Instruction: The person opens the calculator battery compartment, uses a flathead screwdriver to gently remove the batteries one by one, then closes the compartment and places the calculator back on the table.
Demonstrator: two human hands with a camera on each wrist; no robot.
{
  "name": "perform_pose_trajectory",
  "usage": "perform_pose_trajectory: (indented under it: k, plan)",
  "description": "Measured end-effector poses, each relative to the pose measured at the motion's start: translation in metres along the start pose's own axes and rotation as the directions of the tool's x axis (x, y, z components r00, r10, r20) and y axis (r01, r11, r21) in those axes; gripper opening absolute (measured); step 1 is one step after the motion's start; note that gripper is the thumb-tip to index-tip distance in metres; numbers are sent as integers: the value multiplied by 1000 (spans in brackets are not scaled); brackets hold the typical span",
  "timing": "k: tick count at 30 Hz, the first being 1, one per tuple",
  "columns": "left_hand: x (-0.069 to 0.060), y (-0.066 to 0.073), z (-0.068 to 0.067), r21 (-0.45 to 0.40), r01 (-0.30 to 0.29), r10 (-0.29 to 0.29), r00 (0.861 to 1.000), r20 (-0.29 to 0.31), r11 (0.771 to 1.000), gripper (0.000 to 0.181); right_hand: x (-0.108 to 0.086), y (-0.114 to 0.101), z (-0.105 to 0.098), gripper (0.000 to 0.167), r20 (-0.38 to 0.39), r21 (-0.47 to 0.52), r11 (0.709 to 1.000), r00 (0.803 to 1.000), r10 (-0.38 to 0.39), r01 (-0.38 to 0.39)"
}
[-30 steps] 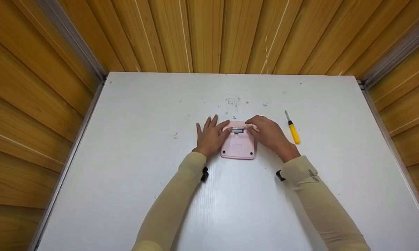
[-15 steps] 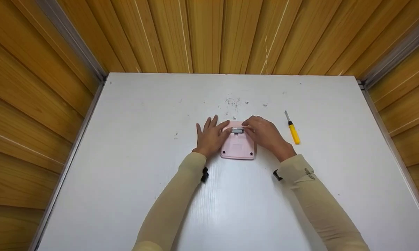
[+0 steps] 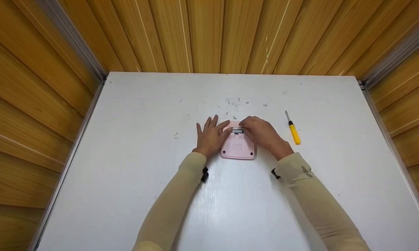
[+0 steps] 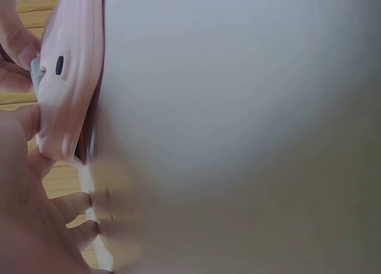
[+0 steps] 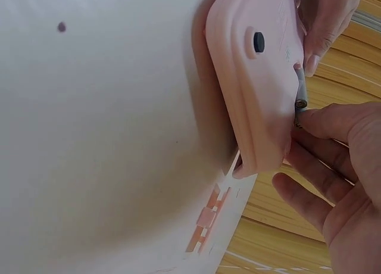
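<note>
Centrally, my spread left hand (image 3: 210,137) steadies a pink plastic device (image 3: 238,148). My right hand (image 3: 264,132) pinches an exposed grey cylindrical battery (image 3: 237,130), seemingly half-seated.

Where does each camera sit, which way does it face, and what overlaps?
Head: on the head, facing forward and down at the table, pink device and screwdriver; left hand, right hand and sleeves show.
Left wrist: worn there, facing the device's side; shows both hands partly.
Right wrist: worn there, facing the device and battery; shows both hands partly.
Both wrist views share the device.
</note>
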State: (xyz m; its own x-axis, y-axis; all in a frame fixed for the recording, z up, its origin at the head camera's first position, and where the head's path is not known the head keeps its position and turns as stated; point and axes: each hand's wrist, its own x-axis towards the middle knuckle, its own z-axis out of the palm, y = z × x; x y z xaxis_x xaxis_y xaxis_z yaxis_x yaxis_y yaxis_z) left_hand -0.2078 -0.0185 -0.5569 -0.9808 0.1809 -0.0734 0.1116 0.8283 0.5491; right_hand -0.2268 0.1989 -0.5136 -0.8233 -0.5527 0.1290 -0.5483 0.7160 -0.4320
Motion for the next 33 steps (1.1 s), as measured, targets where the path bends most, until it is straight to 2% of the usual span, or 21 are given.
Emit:
perform_pose_trajectory:
  k: [7,15,26,33]
  plan:
    - [0,-1,0,-2,-5,5,1000,5,1000,58,3,-5,-2,20,51,-10,1000,999,4,-3]
    - [-1,-1,-1,-11,-2,3,1000,8,1000,58,6,-12,-4,22,119,-68,998,993,-2,10]
    - [0,-1,-1,-6,-9,9,1000,6,1000,59,5,-11,-5,20,76,-102,993,996,-55,62]
    - [0,0,-1,-4,-2,2,1000,14,1000,59,4,-11,-6,20,89,-126,991,995,-38,49]
